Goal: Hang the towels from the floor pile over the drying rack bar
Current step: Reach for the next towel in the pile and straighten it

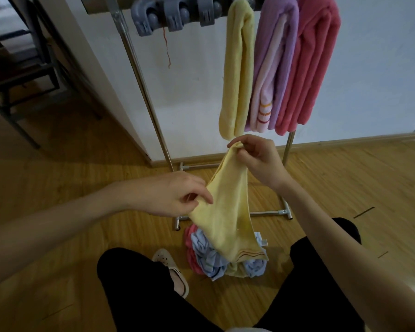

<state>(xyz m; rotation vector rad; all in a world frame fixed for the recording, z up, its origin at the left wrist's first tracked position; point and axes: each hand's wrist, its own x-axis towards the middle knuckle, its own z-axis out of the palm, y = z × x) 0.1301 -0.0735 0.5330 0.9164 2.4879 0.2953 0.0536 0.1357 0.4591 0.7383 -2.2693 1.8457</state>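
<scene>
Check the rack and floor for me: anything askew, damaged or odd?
One oddity: a loose red thread dangles from the grey clips on the rack bar. The hung towels look orderly. The floor pile is crumpled, as expected; both hands, left hand and right hand, pinch a yellow towel.

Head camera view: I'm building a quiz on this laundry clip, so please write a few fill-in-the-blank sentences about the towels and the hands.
1. Both the left hand and the right hand hold a towel whose colour is ____.
2. The number of towels already hanging over the rack bar is ____.
3. The floor pile lies on a floor made of ____.
4. The grey clips on the bar sit to the ____ of the hanging towels.

Missing words: yellow; three; wood; left
</scene>
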